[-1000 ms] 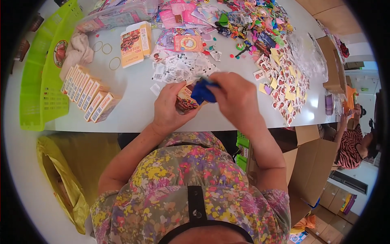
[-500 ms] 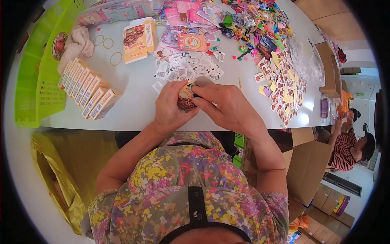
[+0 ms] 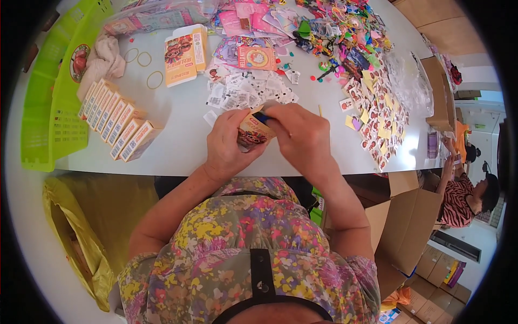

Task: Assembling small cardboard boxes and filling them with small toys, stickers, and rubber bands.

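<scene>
Just past the table's near edge, my left hand (image 3: 226,141) is wrapped round a small printed cardboard box (image 3: 252,133), tilted with its top open. My right hand (image 3: 303,132) pinches a small dark blue item (image 3: 261,116) at the box's mouth; its shape is mostly hidden by my fingers. Beyond my hands lies a heap of small white printed packets (image 3: 243,89). A row of several filled boxes (image 3: 116,120) of orange and white stands to the left. Further back, a flattened-looking orange box (image 3: 185,55) lies on the table (image 3: 178,121).
A green plastic basket (image 3: 65,121) borders the left. Rubber bands (image 3: 155,80) and a cloth (image 3: 108,59) lie near it. Pink cards (image 3: 237,24), colourful small toys (image 3: 345,38) and character stickers (image 3: 377,113) cover the back and right. Open cartons (image 3: 413,227) stand at right; another person (image 3: 464,200) sits beyond.
My right hand has turned more upright over the box's mouth, and its fingers reach deeper in. More of the box's printed front shows; my left hand keeps its hold.
</scene>
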Motion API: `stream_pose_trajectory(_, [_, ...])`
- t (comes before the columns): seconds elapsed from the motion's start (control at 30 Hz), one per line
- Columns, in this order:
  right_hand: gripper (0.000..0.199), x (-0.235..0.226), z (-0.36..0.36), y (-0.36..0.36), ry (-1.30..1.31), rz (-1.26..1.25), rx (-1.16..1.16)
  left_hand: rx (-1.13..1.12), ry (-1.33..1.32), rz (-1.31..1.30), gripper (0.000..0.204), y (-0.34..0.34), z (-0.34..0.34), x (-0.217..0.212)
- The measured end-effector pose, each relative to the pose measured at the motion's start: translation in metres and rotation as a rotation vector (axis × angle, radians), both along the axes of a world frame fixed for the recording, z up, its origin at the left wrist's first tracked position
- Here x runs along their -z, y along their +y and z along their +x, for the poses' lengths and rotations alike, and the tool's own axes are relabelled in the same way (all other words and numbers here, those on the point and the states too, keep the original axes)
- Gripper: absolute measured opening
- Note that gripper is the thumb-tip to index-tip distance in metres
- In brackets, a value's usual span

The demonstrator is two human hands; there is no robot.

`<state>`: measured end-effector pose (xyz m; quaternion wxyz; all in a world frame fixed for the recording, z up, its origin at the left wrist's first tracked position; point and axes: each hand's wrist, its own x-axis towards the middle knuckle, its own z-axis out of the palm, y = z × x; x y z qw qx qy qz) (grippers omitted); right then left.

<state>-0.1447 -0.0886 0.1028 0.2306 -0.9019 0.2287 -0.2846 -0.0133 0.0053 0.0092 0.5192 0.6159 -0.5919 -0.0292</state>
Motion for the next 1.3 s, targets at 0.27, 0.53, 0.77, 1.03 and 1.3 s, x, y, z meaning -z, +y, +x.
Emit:
stream_pose_trajectory(0.27, [0.027,0.006,-0.002,0.010,0.093,0.153,-0.100,-0.010,0.083,-0.039,0.075,0.002,0.000,0.001])
stream_pose_trajectory(0.53, [0.030,0.018,-0.007,0.022,0.034,0.120,-0.089,-0.024,0.030,-0.114,0.075,-0.003,-0.001,0.002])
stream_pose_trajectory(0.77, [0.038,0.026,-0.024,0.023,-0.342,0.189,0.112,0.063,0.572,0.070,0.070,0.010,-0.012,-0.003])
stream_pose_trajectory(1.03, [0.034,0.043,-0.043,0.017,-0.477,0.782,0.082,0.290,0.588,0.168,0.059,0.028,-0.011,-0.021])
stream_pose_trajectory(1.3, [0.029,0.060,-0.061,0.043,-0.343,0.599,0.023,0.422,0.506,0.257,0.048,0.055,0.000,-0.016])
